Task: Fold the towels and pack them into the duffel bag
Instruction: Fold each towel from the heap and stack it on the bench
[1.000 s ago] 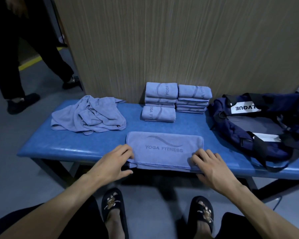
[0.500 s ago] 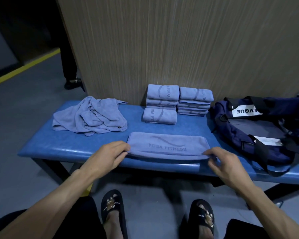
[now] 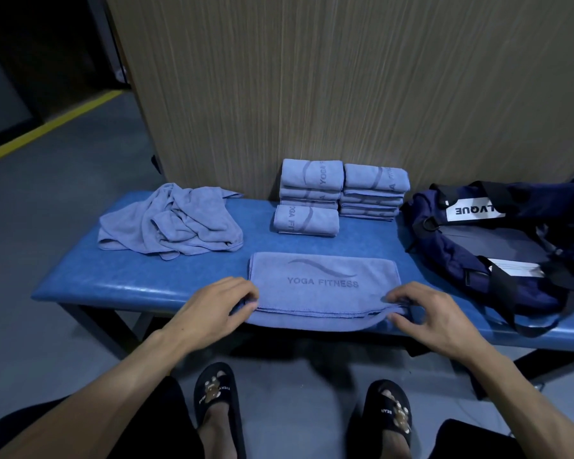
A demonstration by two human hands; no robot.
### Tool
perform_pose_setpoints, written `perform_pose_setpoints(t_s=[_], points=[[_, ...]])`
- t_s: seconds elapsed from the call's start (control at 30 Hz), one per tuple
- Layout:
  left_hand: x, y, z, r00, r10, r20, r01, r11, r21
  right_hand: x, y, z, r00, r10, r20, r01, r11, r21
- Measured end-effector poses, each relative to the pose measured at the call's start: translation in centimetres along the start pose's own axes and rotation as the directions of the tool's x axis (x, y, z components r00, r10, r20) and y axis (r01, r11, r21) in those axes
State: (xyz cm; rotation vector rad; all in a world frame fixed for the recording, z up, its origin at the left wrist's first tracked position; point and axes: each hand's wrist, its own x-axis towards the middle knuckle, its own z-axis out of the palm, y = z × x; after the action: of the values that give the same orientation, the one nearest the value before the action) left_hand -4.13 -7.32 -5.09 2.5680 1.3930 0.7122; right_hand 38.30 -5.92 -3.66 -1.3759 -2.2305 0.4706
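The left hand curls its fingers around the near left corner of the half-folded towel, and the right hand pinches the near right corner of the same towel between thumb and fingers. Between the two hands the towel lies flat on the blue padded bench, its "YOGA FITNESS" print facing up, its near edge drooping slightly over the front lip of the bench.

Just beyond the towel, farther from the hands, a single folded towel lies in front of two stacks of folded towels that stand side by side against the wood-grain panel. Beyond and to the left of the left hand, a crumpled unfolded towel sits in a heap on the bench, apart from the folded ones.

To the right of the right hand, the navy duffel bag rests on the bench with its mouth gaping open; a white label with black letters shows on its far side and black straps fall over its near wall.

Below the hands, two feet in black slippers stand on the grey floor, and a yellow line crosses that floor far off to the left.
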Motion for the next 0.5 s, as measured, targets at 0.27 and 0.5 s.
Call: perform_pose_setpoints(t_s=[0.27, 0.5], points=[[0.5, -0.8, 1.4, 0.996, 0.091, 0.012, -0.092, 0.975, 0.205, -0.2, 0.1, 0.0, 0.999, 0.028, 0.021, -0.028, 0.999, 0.015], [0.6, -0.1, 1.0, 0.995, 0.043, -0.09, -0.031, 0.991, 0.133, 0.3, -0.1, 0.9, 0.999, -0.02, -0.027, 0.019, 0.998, -0.055]])
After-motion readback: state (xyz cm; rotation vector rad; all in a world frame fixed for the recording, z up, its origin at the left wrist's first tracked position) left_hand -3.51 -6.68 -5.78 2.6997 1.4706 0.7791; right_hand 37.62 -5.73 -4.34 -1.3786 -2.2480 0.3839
